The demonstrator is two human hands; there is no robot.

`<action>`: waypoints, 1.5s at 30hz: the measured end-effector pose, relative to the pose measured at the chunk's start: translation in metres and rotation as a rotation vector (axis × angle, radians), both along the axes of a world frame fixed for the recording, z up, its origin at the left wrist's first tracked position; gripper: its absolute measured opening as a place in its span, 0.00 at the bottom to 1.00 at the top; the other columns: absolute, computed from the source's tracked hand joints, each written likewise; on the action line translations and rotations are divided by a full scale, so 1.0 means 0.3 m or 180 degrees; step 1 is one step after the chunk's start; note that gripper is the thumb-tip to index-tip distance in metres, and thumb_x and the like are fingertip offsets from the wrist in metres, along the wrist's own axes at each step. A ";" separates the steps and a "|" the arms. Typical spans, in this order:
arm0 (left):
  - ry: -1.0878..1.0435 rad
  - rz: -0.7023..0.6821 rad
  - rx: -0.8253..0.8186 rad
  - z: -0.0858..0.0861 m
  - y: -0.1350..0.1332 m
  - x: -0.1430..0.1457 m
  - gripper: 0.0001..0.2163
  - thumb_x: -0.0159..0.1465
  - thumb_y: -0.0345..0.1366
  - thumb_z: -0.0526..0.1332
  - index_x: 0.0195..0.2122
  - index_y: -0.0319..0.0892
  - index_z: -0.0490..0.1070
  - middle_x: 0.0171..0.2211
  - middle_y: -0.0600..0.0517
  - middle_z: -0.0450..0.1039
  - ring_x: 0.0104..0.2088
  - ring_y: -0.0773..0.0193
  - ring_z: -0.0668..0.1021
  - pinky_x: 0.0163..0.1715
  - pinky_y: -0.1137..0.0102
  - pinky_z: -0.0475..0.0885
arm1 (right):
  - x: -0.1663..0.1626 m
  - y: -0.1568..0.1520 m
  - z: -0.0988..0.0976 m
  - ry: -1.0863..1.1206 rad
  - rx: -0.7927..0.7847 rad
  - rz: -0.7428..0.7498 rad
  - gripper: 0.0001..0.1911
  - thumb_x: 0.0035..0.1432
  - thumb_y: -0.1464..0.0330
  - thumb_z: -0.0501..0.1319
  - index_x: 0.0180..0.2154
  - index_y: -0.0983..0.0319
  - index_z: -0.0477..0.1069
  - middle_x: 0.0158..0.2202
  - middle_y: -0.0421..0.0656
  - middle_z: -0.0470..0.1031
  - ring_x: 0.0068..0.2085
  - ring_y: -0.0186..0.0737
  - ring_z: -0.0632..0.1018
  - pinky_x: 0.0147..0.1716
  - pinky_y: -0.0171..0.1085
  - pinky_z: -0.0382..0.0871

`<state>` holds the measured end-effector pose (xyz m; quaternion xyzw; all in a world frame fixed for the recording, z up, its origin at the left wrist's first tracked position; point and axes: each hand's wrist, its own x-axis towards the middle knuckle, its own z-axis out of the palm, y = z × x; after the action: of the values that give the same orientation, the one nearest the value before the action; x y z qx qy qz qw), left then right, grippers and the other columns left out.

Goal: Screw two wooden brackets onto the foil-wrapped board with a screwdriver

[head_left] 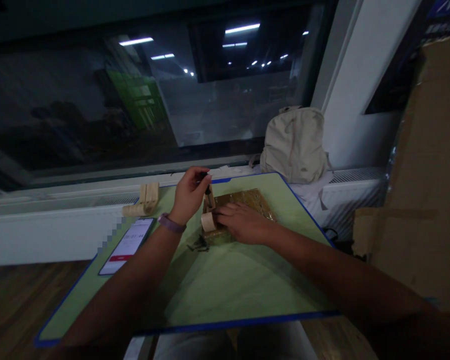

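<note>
Head view: The left hand [191,190] pinches a slim black tool [207,189] between thumb and fingers, its shaft pointing down at a pale wooden piece [209,222] just below that hand. The right hand [245,222] lies palm-down over a shiny brown board [260,200], its fingertips beside the wooden piece; whether they grip it cannot be told. Small dark pieces [198,244], apparently screws, lie loose on the green tabletop [247,285], nearer the wearer than either hand. A lit phone [127,245] lies left of the left forearm, with more wooden parts [149,196] beyond it. Likely faults: the tool may skid towards the right fingers if pressed at a slant; the wooden piece may twist if braced weakly; a low sweep of the left wrist could scatter the dark pieces
</note>
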<state>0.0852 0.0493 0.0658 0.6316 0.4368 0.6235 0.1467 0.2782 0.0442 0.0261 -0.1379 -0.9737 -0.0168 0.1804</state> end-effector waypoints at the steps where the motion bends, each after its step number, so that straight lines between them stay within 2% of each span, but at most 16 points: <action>1: -0.0013 0.0054 0.0029 0.003 0.009 -0.002 0.09 0.59 0.39 0.67 0.38 0.41 0.74 0.32 0.52 0.74 0.33 0.66 0.76 0.34 0.71 0.72 | -0.002 0.001 -0.003 0.0017 0.0005 0.0003 0.20 0.60 0.77 0.59 0.54 0.62 0.69 0.59 0.47 0.71 0.52 0.48 0.72 0.51 0.46 0.66; 4: 0.0022 0.0239 0.0110 0.004 0.027 -0.012 0.08 0.57 0.38 0.69 0.35 0.41 0.76 0.33 0.52 0.75 0.33 0.66 0.76 0.35 0.71 0.71 | -0.007 0.005 -0.011 0.0045 0.0008 0.0017 0.21 0.60 0.76 0.60 0.55 0.63 0.69 0.59 0.47 0.71 0.52 0.49 0.72 0.50 0.47 0.67; 6: -0.0012 0.0244 0.0129 -0.008 0.023 -0.018 0.10 0.60 0.39 0.67 0.40 0.41 0.75 0.36 0.51 0.76 0.36 0.66 0.78 0.39 0.70 0.73 | -0.009 0.007 -0.015 0.0071 0.0023 0.0029 0.20 0.60 0.76 0.61 0.54 0.63 0.70 0.59 0.47 0.72 0.52 0.48 0.72 0.50 0.47 0.67; 9: -0.0203 0.0054 0.0213 -0.038 -0.001 -0.015 0.17 0.64 0.45 0.63 0.51 0.44 0.69 0.38 0.50 0.77 0.36 0.65 0.80 0.39 0.68 0.76 | -0.010 0.008 -0.019 0.0195 0.0093 0.0075 0.18 0.60 0.74 0.61 0.52 0.63 0.71 0.58 0.46 0.73 0.51 0.47 0.73 0.48 0.46 0.67; 13: -0.0265 0.0013 0.0263 -0.063 -0.014 0.004 0.16 0.67 0.50 0.59 0.47 0.43 0.68 0.36 0.51 0.75 0.35 0.66 0.80 0.38 0.70 0.76 | -0.007 0.006 -0.023 0.0313 0.0175 0.0134 0.17 0.61 0.74 0.61 0.53 0.64 0.71 0.58 0.47 0.73 0.51 0.46 0.73 0.48 0.44 0.67; 17: -0.0301 0.0114 0.0416 -0.064 0.012 0.017 0.15 0.60 0.45 0.67 0.42 0.42 0.70 0.32 0.54 0.72 0.32 0.68 0.77 0.32 0.74 0.73 | -0.003 0.003 -0.017 0.0236 0.0133 0.0125 0.19 0.61 0.74 0.60 0.54 0.62 0.70 0.58 0.47 0.73 0.52 0.47 0.73 0.49 0.45 0.67; 20: -0.0239 0.0297 0.0546 -0.069 0.017 0.019 0.13 0.60 0.42 0.68 0.42 0.42 0.72 0.34 0.53 0.72 0.34 0.68 0.77 0.35 0.74 0.74 | -0.003 -0.002 -0.005 0.0140 0.0065 0.0075 0.19 0.61 0.75 0.59 0.54 0.63 0.71 0.58 0.48 0.73 0.53 0.48 0.72 0.50 0.46 0.67; 25: -0.0308 -0.0047 0.0493 -0.078 -0.007 0.025 0.18 0.68 0.47 0.59 0.55 0.45 0.66 0.38 0.50 0.76 0.33 0.67 0.80 0.36 0.70 0.77 | -0.002 -0.010 0.012 0.0044 -0.0040 0.0043 0.21 0.59 0.77 0.60 0.54 0.64 0.71 0.57 0.50 0.73 0.52 0.49 0.73 0.50 0.47 0.67; 30: -0.0239 -0.0480 0.0140 -0.063 -0.007 0.013 0.14 0.67 0.48 0.59 0.47 0.45 0.69 0.42 0.49 0.76 0.35 0.67 0.80 0.36 0.71 0.77 | 0.004 -0.012 0.009 0.0052 -0.0119 0.0039 0.21 0.61 0.76 0.59 0.55 0.64 0.71 0.57 0.50 0.73 0.53 0.50 0.72 0.52 0.50 0.67; 35: -0.0138 0.0037 0.0406 -0.053 0.011 -0.009 0.11 0.61 0.43 0.68 0.42 0.44 0.73 0.39 0.51 0.74 0.38 0.66 0.77 0.37 0.72 0.75 | 0.005 -0.008 0.001 0.0046 -0.0172 0.0006 0.24 0.58 0.78 0.59 0.57 0.63 0.69 0.59 0.50 0.71 0.55 0.51 0.71 0.53 0.50 0.67; 37: -0.0135 0.0050 0.0380 -0.052 0.014 -0.010 0.12 0.62 0.42 0.67 0.43 0.44 0.74 0.40 0.50 0.75 0.39 0.65 0.78 0.39 0.71 0.76 | 0.004 -0.007 0.001 0.0060 -0.0186 0.0008 0.24 0.58 0.78 0.59 0.57 0.63 0.69 0.59 0.50 0.71 0.56 0.51 0.71 0.53 0.50 0.67; 41: -0.0246 -0.0296 0.0198 -0.053 0.006 0.001 0.15 0.66 0.46 0.61 0.51 0.46 0.70 0.43 0.49 0.77 0.38 0.65 0.80 0.41 0.67 0.78 | 0.003 -0.004 0.004 0.0032 -0.0218 0.0047 0.23 0.57 0.79 0.60 0.54 0.64 0.70 0.58 0.50 0.72 0.55 0.49 0.71 0.54 0.49 0.66; 45: -0.0307 -0.0382 0.0108 -0.055 0.002 0.007 0.14 0.67 0.47 0.60 0.48 0.44 0.70 0.40 0.49 0.76 0.35 0.66 0.80 0.38 0.69 0.77 | 0.005 -0.002 0.006 0.0017 -0.0169 0.0068 0.22 0.57 0.79 0.59 0.54 0.63 0.70 0.56 0.49 0.73 0.54 0.49 0.72 0.53 0.47 0.66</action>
<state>0.0873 0.0499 0.0494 0.6282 0.3799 0.6507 0.1940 0.2796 0.0436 0.0279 -0.1322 -0.9748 0.0114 0.1794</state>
